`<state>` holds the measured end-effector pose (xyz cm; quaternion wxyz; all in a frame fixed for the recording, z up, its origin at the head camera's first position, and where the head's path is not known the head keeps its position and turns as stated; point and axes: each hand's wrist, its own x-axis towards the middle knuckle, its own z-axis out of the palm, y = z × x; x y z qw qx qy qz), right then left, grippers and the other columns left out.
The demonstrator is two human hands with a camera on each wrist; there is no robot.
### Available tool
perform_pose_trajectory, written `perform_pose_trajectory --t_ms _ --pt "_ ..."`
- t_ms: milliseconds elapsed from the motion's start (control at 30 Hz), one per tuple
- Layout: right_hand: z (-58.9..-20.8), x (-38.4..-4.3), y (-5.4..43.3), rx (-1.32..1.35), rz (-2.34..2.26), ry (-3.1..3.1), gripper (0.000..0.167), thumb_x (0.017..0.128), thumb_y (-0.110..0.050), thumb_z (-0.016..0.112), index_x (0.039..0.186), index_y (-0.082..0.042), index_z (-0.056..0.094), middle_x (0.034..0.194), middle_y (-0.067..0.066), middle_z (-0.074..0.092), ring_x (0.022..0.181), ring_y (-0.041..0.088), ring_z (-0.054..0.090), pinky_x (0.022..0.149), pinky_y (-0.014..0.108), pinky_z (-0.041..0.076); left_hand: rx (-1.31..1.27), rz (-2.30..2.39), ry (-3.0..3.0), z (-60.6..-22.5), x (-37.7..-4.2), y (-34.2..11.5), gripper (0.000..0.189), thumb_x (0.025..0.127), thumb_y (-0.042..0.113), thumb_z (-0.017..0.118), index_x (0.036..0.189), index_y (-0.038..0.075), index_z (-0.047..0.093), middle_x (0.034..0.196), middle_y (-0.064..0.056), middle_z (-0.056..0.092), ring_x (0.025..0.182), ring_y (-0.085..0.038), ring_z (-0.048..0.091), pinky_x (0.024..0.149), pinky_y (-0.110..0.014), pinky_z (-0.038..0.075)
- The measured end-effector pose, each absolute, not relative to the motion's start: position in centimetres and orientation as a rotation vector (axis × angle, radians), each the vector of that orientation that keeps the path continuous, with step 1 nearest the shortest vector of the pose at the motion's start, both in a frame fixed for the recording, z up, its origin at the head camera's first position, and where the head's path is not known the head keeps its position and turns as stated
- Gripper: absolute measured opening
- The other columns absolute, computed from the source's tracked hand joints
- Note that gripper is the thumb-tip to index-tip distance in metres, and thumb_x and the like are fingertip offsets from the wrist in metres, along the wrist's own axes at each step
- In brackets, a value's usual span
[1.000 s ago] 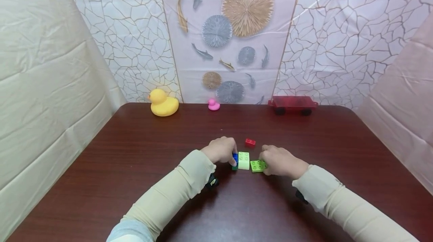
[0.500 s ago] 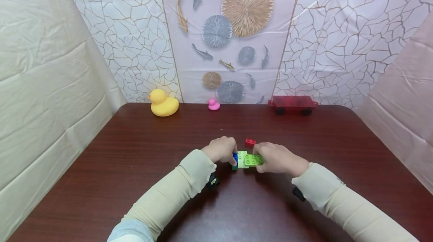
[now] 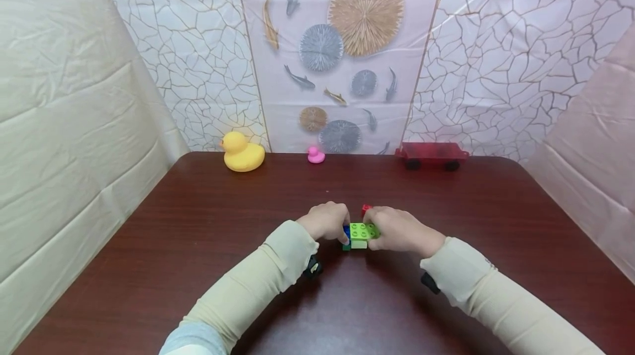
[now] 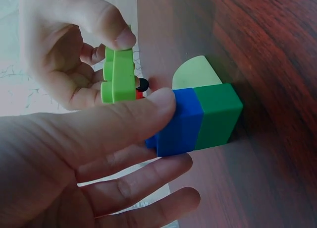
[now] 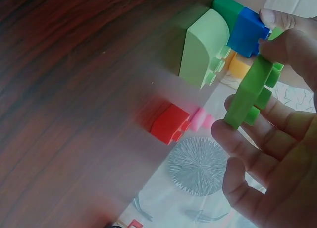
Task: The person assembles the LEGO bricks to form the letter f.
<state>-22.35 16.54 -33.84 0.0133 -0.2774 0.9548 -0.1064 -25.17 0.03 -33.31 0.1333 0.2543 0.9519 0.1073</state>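
Note:
In the head view my left hand (image 3: 324, 220) grips a blue brick (image 4: 181, 121), which sits on a green brick (image 4: 220, 116) standing on the table. A pale green brick with a curved side (image 5: 203, 49) stands right beside that stack. Between thumb and fingers, my right hand (image 3: 399, 231) pinches a flat lime-green brick (image 5: 250, 89), studs up. The lime brick hangs over the pale one, with a gap between them in the wrist views. A small red brick (image 5: 169, 123) lies just behind the right hand, which partly covers it in the head view.
Along the back edge of the brown table (image 3: 223, 200) stand a yellow duck (image 3: 243, 152), a small pink duck (image 3: 316, 155) and a red wheeled wagon (image 3: 431, 155). Patterned cloth (image 3: 322, 90) hangs behind, and pale cloth flanks both sides.
My right hand has lifted the lime-green brick off the table and carried it left over the pale green brick. The left hand stays on the blue brick. The head view has shifted slightly.

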Motion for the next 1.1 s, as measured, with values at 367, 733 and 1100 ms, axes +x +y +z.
perform_pose_trajectory --t_ms 367,733,1100 --pt "-34.0 -22.3 16.3 -0.871 -0.386 2.956 0.028 0.066 -0.020 0.072 0.088 -0.008 0.059 0.077 -0.004 0.050 0.066 0.011 0.045 0.059 0.026 0.041 0.777 0.286 2.757 -33.4 -24.6 -0.1 0.024 0.064 0.029 0.077 0.080 0.014 0.066 0.063 0.007 0.054 0.061 -0.011 0.049 0.054 -0.029 0.039" --pt "-33.8 -22.4 15.9 -0.945 -0.338 2.982 0.026 0.068 -0.023 0.069 0.087 -0.009 0.058 0.074 -0.006 0.049 0.063 0.009 0.043 0.055 0.025 0.039 0.824 0.287 2.772 -33.3 -24.9 -0.1 0.020 0.062 0.026 0.079 0.073 0.018 0.064 0.063 0.008 0.054 0.059 -0.010 0.049 0.053 -0.029 0.039" --pt "-34.1 -22.7 14.9 -0.978 -0.335 2.980 0.025 0.067 -0.022 0.069 0.087 -0.009 0.059 0.073 -0.006 0.048 0.064 0.009 0.043 0.054 0.025 0.039 0.802 0.250 2.806 -33.5 -24.8 -0.3 0.026 0.061 0.027 0.079 0.078 0.017 0.062 0.064 0.007 0.053 0.061 -0.011 0.049 0.053 -0.031 0.038"
